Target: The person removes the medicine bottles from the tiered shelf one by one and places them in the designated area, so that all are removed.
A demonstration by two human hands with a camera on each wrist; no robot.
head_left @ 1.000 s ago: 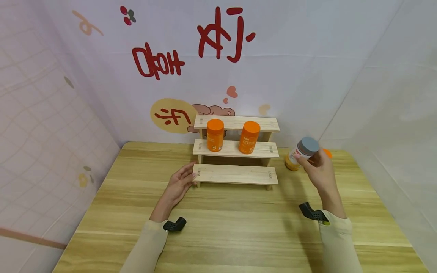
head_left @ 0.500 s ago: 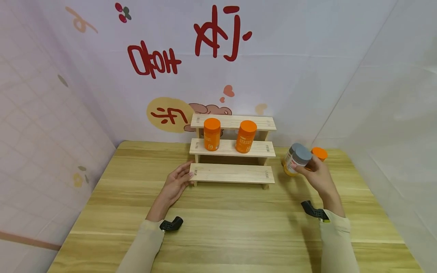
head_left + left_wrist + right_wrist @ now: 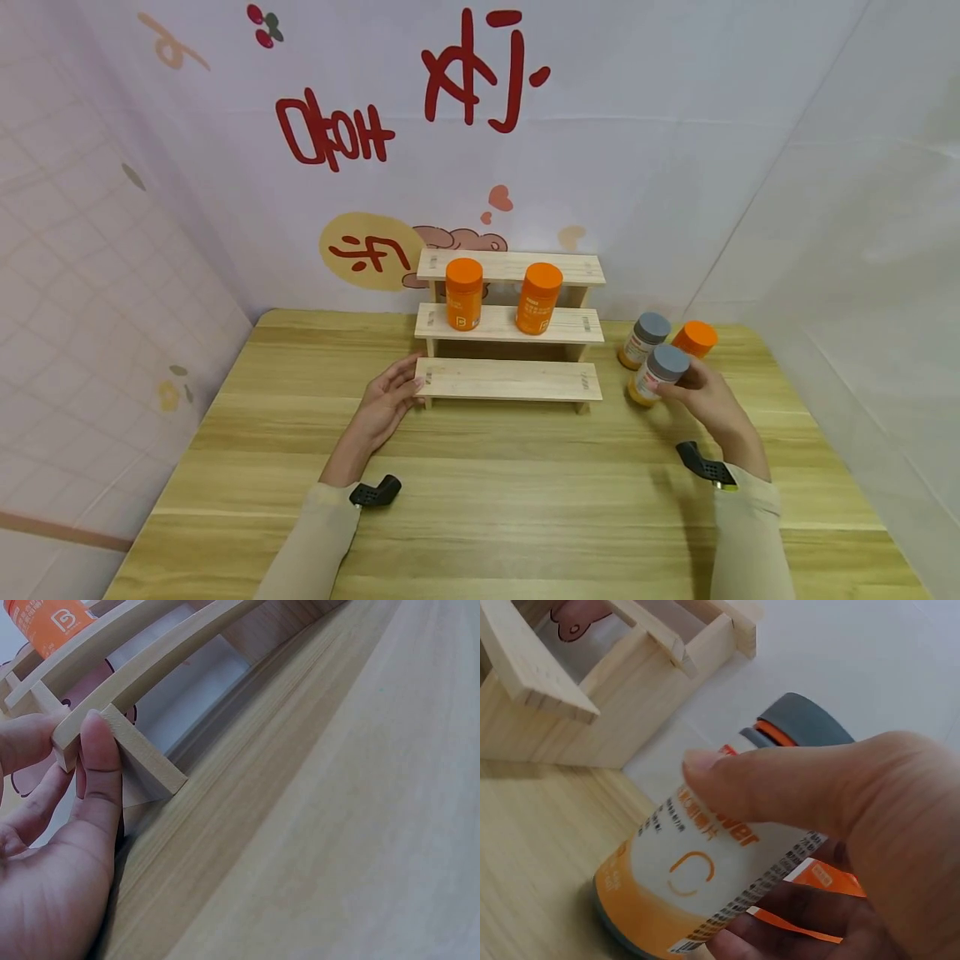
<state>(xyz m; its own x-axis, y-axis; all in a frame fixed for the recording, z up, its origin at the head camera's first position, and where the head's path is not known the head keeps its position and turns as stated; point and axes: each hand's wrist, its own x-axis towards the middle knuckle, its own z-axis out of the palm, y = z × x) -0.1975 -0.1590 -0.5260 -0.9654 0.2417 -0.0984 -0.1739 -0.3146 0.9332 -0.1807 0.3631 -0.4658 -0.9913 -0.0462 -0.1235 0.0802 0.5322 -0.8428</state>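
Observation:
My right hand (image 3: 708, 396) grips a supplement bottle (image 3: 657, 377) with a grey lid and a white and orange label, thumb on the near side and fingers round the back. In the right wrist view, the bottle (image 3: 712, 855) is at or just over the tabletop; contact of its base is unclear. Just behind it stands a second grey-lidded bottle (image 3: 643, 341). An orange bottle (image 3: 696, 337) is partly hidden by my right hand. On the left, my left hand (image 3: 386, 404) pinches the left end of the lowest board of a three-tier wooden shelf (image 3: 510, 380), seen closely in the left wrist view.
Two orange bottles, one left (image 3: 464, 296) and one right (image 3: 538, 300), stand upright on the shelf's middle tier. The shelf is near the back wall (image 3: 660, 167) on a wood-grain table (image 3: 487, 500). Side walls of printed cloth border the table.
My right hand has brought the grey-lidded bottle toward me and lowered it, so the other grey-lidded bottle shows behind it. My left hand keeps its hold on the shelf. The head view shifted slightly.

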